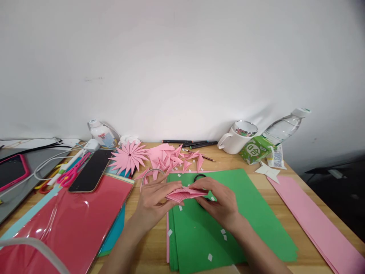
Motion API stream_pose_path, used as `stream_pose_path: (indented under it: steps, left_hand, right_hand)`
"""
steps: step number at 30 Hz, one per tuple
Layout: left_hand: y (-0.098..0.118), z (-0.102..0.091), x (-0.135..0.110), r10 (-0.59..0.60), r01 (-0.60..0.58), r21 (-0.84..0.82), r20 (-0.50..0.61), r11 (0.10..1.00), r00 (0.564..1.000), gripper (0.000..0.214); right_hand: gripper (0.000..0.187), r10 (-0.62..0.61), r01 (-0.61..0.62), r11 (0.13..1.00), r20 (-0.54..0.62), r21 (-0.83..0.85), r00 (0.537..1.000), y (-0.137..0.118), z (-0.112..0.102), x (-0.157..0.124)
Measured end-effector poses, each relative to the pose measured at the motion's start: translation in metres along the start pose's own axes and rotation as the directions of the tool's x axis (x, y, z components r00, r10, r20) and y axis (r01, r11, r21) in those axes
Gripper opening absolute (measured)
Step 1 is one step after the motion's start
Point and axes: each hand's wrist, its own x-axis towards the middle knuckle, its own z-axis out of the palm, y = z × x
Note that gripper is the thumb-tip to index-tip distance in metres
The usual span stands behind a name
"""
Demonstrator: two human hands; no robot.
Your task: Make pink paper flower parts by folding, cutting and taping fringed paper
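Note:
Between both hands is a bundle of folded pink paper [182,194], its many layered edges turned toward me. My left hand [151,201] pinches its left end, thumb below and fingers above. At the other end, my right hand [221,199] grips it the same way. Under the hands lies a stack of green paper [245,224] with small white paper scraps on it. Black scissors [200,177] are partly hidden behind my right hand. A clear ring like a tape roll [145,176] shows behind my left fingers.
A pink paper star wheel [129,155] and loose pink folded pieces [171,156] lie at the back. A white mug [238,137], green box [254,149] and tilted bottle [285,127] stand right. Pink strips [313,224] lie right; a phone [91,171] and red sheets [71,224] left.

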Motion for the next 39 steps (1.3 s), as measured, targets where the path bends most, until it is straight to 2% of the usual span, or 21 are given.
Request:
stream_pose_path:
  steps: [4,14,19,24,26,27,28,29,30,32,34,35,36,39]
  left_hand:
    - [0.001,0.002,-0.001,-0.01,0.01,-0.005,0.016,1.0,1.0,0.029]
    - [-0.003,0.004,-0.003,0.034,-0.035,0.051,0.007,0.998,0.999,0.021]
    - [-0.003,0.005,-0.003,0.036,-0.037,0.053,0.027,0.998,0.999,0.023]
    - [-0.006,0.009,-0.007,0.051,-0.051,0.025,0.002,0.998,0.999,0.021]
    - [-0.006,0.01,-0.009,-0.013,0.013,0.018,-0.01,1.0,1.0,0.02]
    - [-0.006,0.009,-0.009,-0.089,0.089,0.002,-0.006,0.996,0.996,0.022]
    - [-0.005,0.008,-0.009,-0.195,0.195,-0.027,0.016,0.98,0.981,0.025]
    - [-0.004,0.007,-0.009,-0.321,0.324,-0.064,0.052,0.944,0.946,0.028]
    - [-0.003,0.005,-0.008,-0.449,0.459,-0.11,0.109,0.881,0.887,0.032]
    - [-0.004,-0.001,-0.006,-0.638,0.686,-0.205,0.258,0.698,0.726,0.042]
    - [-0.006,-0.005,-0.005,-0.685,0.816,-0.279,0.444,0.507,0.578,0.058]
    - [-0.007,-0.006,-0.005,-0.681,0.843,-0.32,0.498,0.432,0.537,0.066]
    - [-0.009,-0.007,-0.006,-0.666,0.851,-0.37,0.531,0.374,0.523,0.07]
    - [-0.015,-0.006,-0.009,-0.669,0.825,-0.528,0.541,0.201,0.51,0.075]
  right_hand:
    - [0.019,0.009,-0.009,1.0,-0.016,0.002,1.0,0.003,0.002,-0.003]
    - [0.019,-0.029,0.029,1.0,-0.013,0.005,0.999,0.003,0.006,-0.003]
    - [0.019,-0.031,0.031,0.999,-0.004,0.026,1.0,0.006,0.006,-0.004]
    - [0.016,-0.02,0.019,0.999,0.012,0.045,1.0,0.009,0.007,-0.006]
    - [0.016,0.007,-0.008,0.999,0.017,0.051,1.0,0.009,0.008,-0.008]
    - [0.016,0.032,-0.033,0.998,0.02,0.062,0.999,0.009,0.008,-0.009]
    - [0.016,0.065,-0.067,0.995,0.029,0.08,0.997,0.008,0.009,-0.009]
    - [0.015,0.11,-0.114,0.988,0.045,0.102,0.993,0.008,0.009,-0.01]
    - [0.016,0.17,-0.177,0.976,0.069,0.125,0.983,0.007,0.01,-0.01]
    - [0.02,0.331,-0.351,0.922,0.137,0.164,0.933,0.006,0.01,-0.009]
    - [0.027,0.501,-0.543,0.814,0.224,0.207,0.836,0.006,0.011,-0.007]
    - [0.03,0.567,-0.625,0.743,0.272,0.24,0.778,0.007,0.011,-0.006]
    - [0.034,0.614,-0.692,0.664,0.321,0.284,0.721,0.008,0.012,-0.006]
    - [0.043,0.703,-0.8,0.382,0.416,0.464,0.577,0.012,0.016,-0.006]
